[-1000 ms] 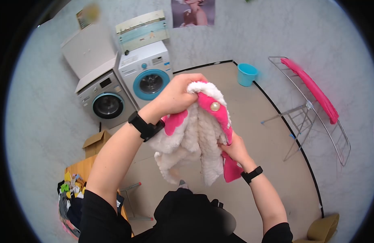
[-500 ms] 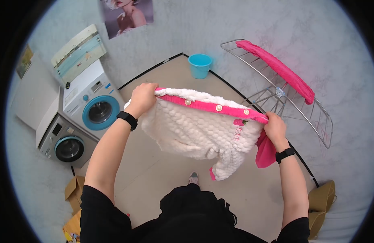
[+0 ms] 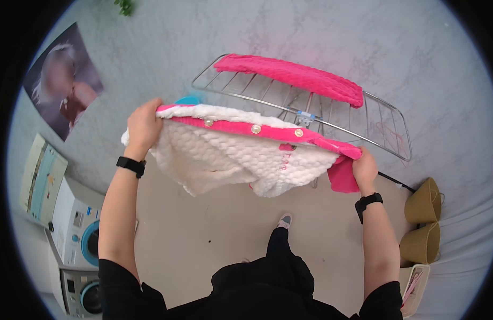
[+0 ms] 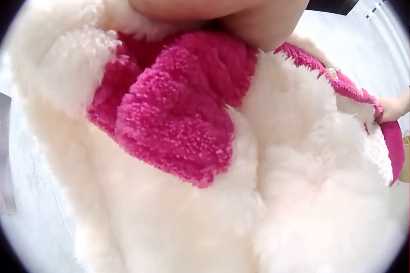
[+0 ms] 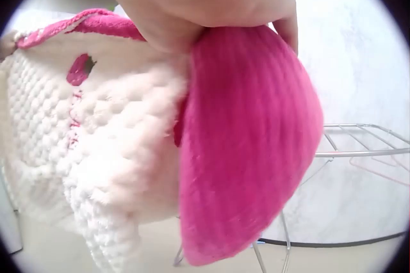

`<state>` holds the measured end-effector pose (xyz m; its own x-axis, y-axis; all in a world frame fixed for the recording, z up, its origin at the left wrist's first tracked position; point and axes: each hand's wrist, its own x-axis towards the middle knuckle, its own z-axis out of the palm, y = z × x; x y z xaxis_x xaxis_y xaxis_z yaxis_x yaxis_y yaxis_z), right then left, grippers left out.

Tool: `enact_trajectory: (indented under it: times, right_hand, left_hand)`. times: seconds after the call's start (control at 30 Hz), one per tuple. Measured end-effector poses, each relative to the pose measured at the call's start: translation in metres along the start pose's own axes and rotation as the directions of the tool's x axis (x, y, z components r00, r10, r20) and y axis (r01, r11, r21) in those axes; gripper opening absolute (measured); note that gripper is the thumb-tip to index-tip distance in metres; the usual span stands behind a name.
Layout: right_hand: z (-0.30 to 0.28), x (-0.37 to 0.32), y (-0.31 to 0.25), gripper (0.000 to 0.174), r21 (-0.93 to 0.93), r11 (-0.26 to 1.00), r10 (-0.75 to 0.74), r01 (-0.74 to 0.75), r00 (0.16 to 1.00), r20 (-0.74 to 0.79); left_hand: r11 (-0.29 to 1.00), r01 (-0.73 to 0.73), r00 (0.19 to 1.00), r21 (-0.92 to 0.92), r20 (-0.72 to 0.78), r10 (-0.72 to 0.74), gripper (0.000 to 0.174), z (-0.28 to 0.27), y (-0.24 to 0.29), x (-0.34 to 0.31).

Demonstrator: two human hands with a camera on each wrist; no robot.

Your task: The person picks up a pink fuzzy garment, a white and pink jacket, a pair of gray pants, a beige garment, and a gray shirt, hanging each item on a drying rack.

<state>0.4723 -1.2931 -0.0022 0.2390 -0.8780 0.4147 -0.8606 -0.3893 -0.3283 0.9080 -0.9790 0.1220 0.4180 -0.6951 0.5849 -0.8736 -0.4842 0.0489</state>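
A white fleece jacket with a pink button band hangs stretched between my two hands, above the floor. Large pearly buttons line the band, and small pink embroidery shows beside it. My left hand grips the band's end at the left; in the left wrist view a pink fluffy patch hangs just under that hand. At the other end my right hand grips the band by the pink collar flap, which droops below the fingers. The fingertips of both hands are partly hidden by fabric.
Beyond the jacket stands a metal drying rack with a pink cloth draped along it. A blue bucket peeks out behind the jacket. Two woven baskets stand at the right, and washing machines at the left.
The bunched jacket has been spread out sideways, my left hand moving left and my right hand moving right and up. The view has turned right, bringing the drying rack in front.
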Motion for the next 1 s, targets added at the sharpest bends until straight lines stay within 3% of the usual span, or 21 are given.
enact_trajectory:
  times: [0.1,0.2,0.27,0.4,0.47,0.53,0.57,0.63,0.77,0.83,0.9,0.93,1.0]
  right_hand:
    - [0.009,0.062,0.024,0.016,0.138,0.989,-0.059,0.055,0.998,0.023]
    - [-0.013,0.135,0.01,0.017,0.227,0.971,-0.102,0.08,0.991,0.087]
    - [-0.035,0.158,0.008,0.018,0.378,0.877,-0.403,0.297,0.883,0.242]
    - [-0.05,0.21,-0.004,0.019,0.343,0.831,-0.53,0.437,0.811,0.248]
    - [-0.061,0.22,-0.005,0.019,0.244,0.831,-0.538,0.499,0.834,0.127]
    - [-0.076,0.239,-0.005,0.018,0.205,0.872,-0.472,0.445,0.876,0.104]
    - [-0.08,0.251,-0.002,0.018,0.172,0.91,-0.395,0.377,0.915,0.082]
    - [-0.087,0.283,0.012,0.021,0.126,0.931,-0.345,0.342,0.939,-0.002]
    - [-0.137,0.354,0.004,0.028,0.01,0.945,-0.317,0.326,0.925,-0.208]
    - [-0.165,0.393,-0.001,0.027,-0.174,0.905,-0.424,0.389,0.86,-0.283]
    - [-0.191,0.411,-0.015,0.028,-0.319,0.922,-0.332,0.221,0.874,-0.354]
    - [-0.189,0.442,-0.022,0.028,-0.333,0.918,-0.337,0.216,0.868,-0.364]
    - [-0.197,0.457,-0.024,0.033,-0.361,0.928,-0.289,0.098,0.8,-0.526]
  left_hand:
    - [0.997,0.061,0.998,0.036,0.028,-0.062,0.021,0.043,0.004,0.046]
    - [0.984,0.165,0.983,0.066,0.071,-0.17,0.02,0.088,0.004,0.093]
    - [0.97,0.227,0.968,0.092,0.09,-0.235,0.019,0.108,-0.002,0.104]
    - [0.935,0.349,0.932,0.059,0.086,-0.353,0.018,0.15,0.002,0.144]
    - [0.911,0.412,0.907,0.014,0.089,-0.412,0.018,0.159,0.002,0.156]
    - [0.97,0.239,0.971,-0.034,0.019,-0.239,0.023,0.166,-0.002,0.17]
    - [0.969,0.243,0.97,-0.032,0.024,-0.243,0.023,0.168,-0.002,0.183]
    - [0.995,-0.093,0.993,-0.033,-0.082,0.09,0.031,0.163,0.004,0.214]
    - [0.984,-0.172,0.977,0.052,-0.121,0.177,0.031,0.16,0.013,0.305]
    - [0.978,-0.19,0.967,0.085,-0.159,0.201,0.03,0.156,0.019,0.356]
    - [0.979,-0.201,0.953,0.046,-0.223,0.206,0.031,0.15,0.027,0.403]
    - [0.979,-0.201,0.95,0.033,-0.238,0.203,0.031,0.161,0.025,0.444]
    - [0.972,-0.233,0.877,0.023,-0.428,0.22,0.032,0.165,0.023,0.471]
